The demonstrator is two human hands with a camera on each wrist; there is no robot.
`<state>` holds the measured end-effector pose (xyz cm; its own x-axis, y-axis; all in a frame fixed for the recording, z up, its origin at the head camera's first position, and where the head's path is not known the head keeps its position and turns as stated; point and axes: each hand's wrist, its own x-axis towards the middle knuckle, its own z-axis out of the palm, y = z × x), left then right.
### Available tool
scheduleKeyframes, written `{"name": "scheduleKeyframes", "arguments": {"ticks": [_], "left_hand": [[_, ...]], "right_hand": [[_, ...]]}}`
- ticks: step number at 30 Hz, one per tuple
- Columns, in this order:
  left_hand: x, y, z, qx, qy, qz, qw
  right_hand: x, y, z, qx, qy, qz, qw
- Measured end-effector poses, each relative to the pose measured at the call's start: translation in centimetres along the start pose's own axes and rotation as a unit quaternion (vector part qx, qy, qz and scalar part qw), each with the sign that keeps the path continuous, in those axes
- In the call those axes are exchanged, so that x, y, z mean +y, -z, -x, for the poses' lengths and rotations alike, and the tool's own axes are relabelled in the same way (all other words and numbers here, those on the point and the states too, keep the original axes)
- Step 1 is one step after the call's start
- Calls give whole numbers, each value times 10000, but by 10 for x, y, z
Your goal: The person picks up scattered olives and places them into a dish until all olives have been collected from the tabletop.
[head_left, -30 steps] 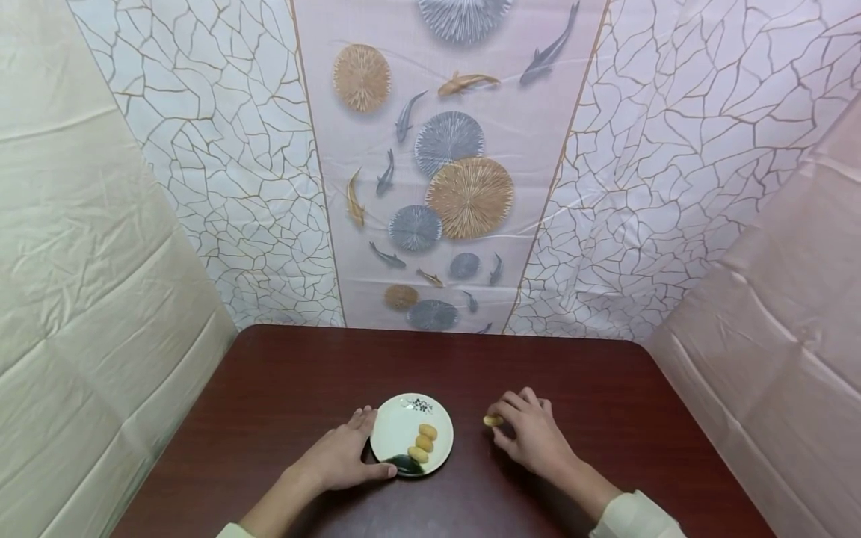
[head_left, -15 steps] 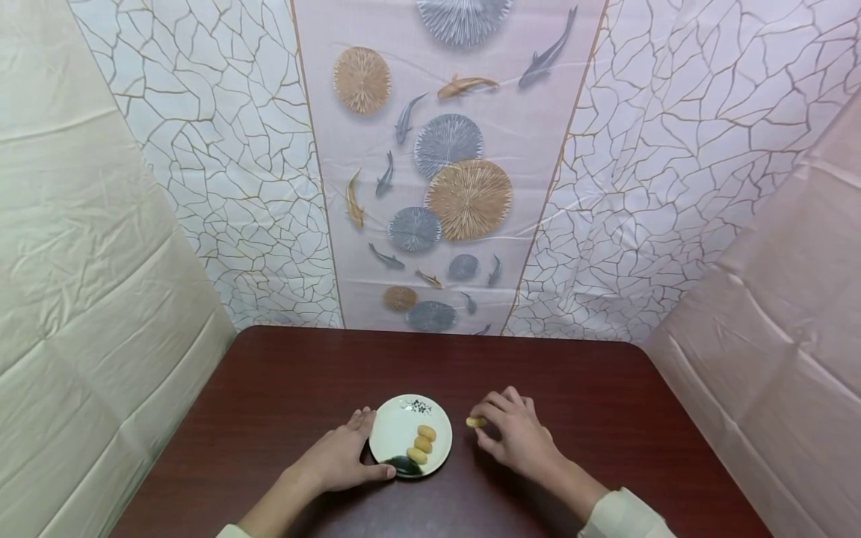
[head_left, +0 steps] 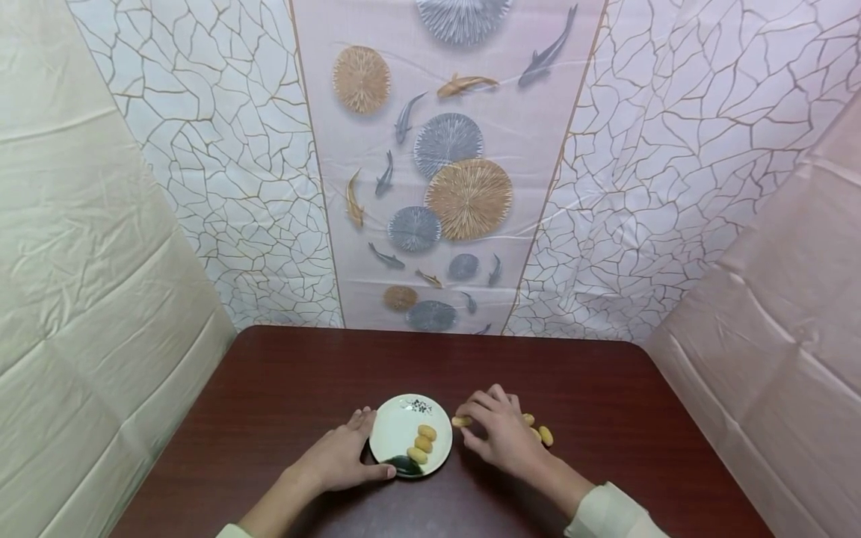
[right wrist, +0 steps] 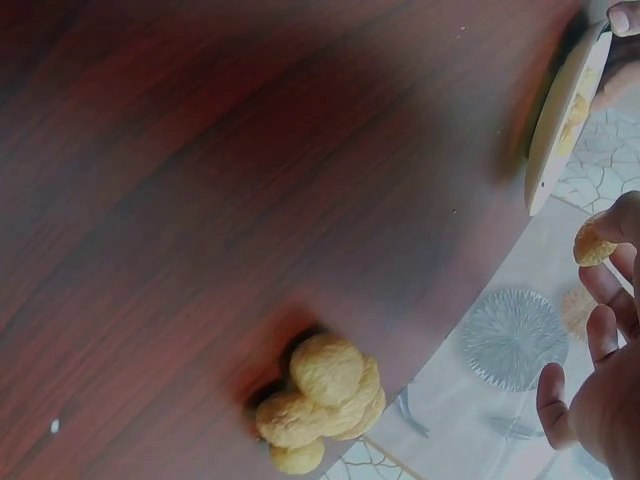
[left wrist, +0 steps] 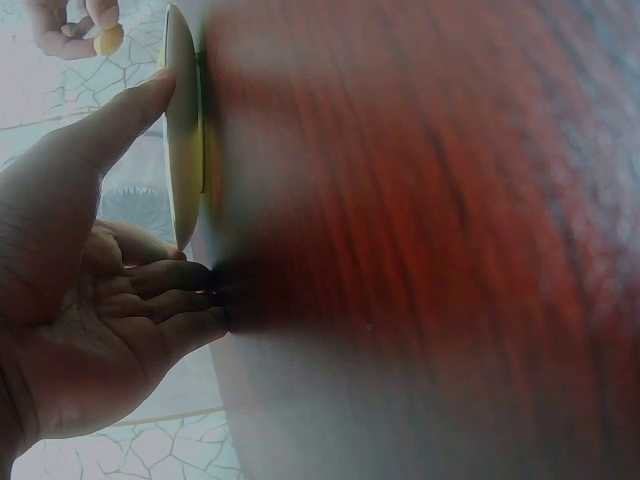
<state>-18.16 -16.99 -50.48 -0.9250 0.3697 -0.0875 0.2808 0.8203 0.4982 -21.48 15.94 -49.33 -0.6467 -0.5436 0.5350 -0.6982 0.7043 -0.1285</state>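
My right hand (head_left: 501,433) pinches a small oval golden puff (head_left: 461,421) between thumb and fingertips, just right of the plate's rim. In the right wrist view this puff (right wrist: 594,242) shows a rough, crusty surface. The round white plate (head_left: 393,426) has a dark patch at its near edge and a floral print at the far side. Three similar puffs (head_left: 424,444) lie in a slanting row on its right half. My left hand (head_left: 339,456) rests at the plate's left edge, fingers extended, thumb touching the near rim. In the left wrist view, the thumb (left wrist: 130,115) lies against the plate (left wrist: 182,140).
A cluster of several more puffs (right wrist: 325,390) sits on the table to the right, partly behind my right hand in the head view. The dark red wooden table (head_left: 303,373) ends at a patterned cloth backdrop (head_left: 430,261), with pale cloth at both sides.
My right hand has moved left toward the plate with the puff in its fingertips, uncovering other puffs behind it. The left hand and plate have stayed in place.
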Motion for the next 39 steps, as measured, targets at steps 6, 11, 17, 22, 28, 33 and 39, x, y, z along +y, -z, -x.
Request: {"name": "scheduleKeyframes", "arguments": {"ticks": [6, 11, 17, 22, 28, 33, 39], "left_hand": [[-2, -3, -1, 9, -21, 10, 10000], [-1, -2, -1, 45, -40, 46, 10000], [1, 0, 0, 40, 2, 30, 10000], [1, -1, 0, 41, 14, -16, 10000], [-1, -2, -1, 63, -30, -16, 10000], [0, -2, 0, 37, -25, -27, 10000], [-2, -2, 0, 53, -62, -15, 10000]], "right_hand": [[-6, -3, -5, 50, 148, -166, 9997], [-10, -6, -9, 45, 211, -179, 9996], [-15, -9, -13, -58, 197, -206, 9996], [-20, -10, -16, -59, 245, -205, 9995], [-13, -28, -18, 57, 508, -535, 9973], [-31, -19, -24, -266, 303, -419, 9983], [-40, -22, -28, -533, 203, -375, 9977]]}}
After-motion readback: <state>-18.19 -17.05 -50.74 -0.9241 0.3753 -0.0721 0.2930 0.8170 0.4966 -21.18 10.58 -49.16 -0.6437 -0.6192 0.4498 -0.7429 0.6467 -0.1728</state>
